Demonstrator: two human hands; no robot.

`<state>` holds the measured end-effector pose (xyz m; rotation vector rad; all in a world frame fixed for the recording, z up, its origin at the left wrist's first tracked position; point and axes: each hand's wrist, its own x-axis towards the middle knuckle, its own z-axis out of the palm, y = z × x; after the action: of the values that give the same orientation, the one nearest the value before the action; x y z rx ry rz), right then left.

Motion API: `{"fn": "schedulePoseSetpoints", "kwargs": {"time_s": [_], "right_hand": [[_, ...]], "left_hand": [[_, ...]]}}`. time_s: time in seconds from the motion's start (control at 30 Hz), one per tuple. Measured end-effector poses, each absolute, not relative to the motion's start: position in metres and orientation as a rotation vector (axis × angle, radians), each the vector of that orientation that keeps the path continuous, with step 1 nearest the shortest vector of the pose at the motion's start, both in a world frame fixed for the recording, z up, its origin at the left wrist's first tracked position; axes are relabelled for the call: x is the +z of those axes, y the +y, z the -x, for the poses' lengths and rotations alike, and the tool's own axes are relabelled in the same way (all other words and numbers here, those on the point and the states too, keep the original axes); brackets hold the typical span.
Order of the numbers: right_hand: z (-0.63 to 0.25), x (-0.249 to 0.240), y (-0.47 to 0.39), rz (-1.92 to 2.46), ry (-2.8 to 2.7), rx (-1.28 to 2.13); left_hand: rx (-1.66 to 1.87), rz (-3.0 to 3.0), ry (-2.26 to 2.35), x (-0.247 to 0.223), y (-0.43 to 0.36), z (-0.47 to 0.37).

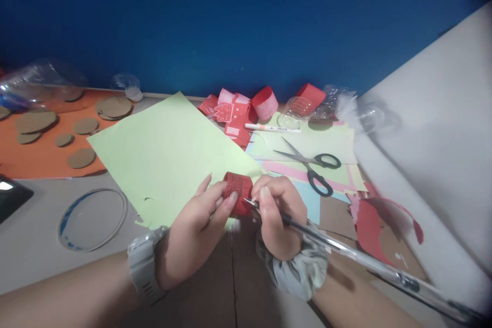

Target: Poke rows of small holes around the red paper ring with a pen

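Note:
Between my two hands is a small red paper ring (242,186) with dark pen lines drawn over its outer face. My left hand (202,215) grips it from the left, thumb in front and fingers partly inside the ring. A clear-barrelled pen (338,246) is pinched in my right hand (279,210), its tip touching or very close to the ring's right side. Behind the ring lies a large light green sheet of paper (165,154), set at an angle, with a torn or cut lower edge.
Open black-handled scissors (307,161) lie right on stacked coloured papers. A white marker (272,127) and red paper rings (265,103) sit behind. Cardboard discs (81,158) rest on an orange sheet (23,161) at left, near a clear hoop (123,210). A blue wall (238,25) stands behind.

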<state>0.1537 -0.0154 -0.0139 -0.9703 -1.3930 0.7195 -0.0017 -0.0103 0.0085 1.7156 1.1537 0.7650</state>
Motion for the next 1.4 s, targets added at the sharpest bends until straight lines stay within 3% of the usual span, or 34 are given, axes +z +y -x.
{"fn": "schedulePoseSetpoints", "kwargs": {"time_s": [0.37, 1.4], "right_hand": [[-0.1560, -0.0104, -0.0121, 1.196, -1.308, 0.931], [-0.1559, -0.0054, -0.0101, 1.185, -1.429, 0.865]], "left_hand": [[0.806, -1.711, 1.147, 0.0094, -0.0076, -0.0001], [0.756, -1.751, 1.145, 0.0070, -0.0089, 0.0022]]}}
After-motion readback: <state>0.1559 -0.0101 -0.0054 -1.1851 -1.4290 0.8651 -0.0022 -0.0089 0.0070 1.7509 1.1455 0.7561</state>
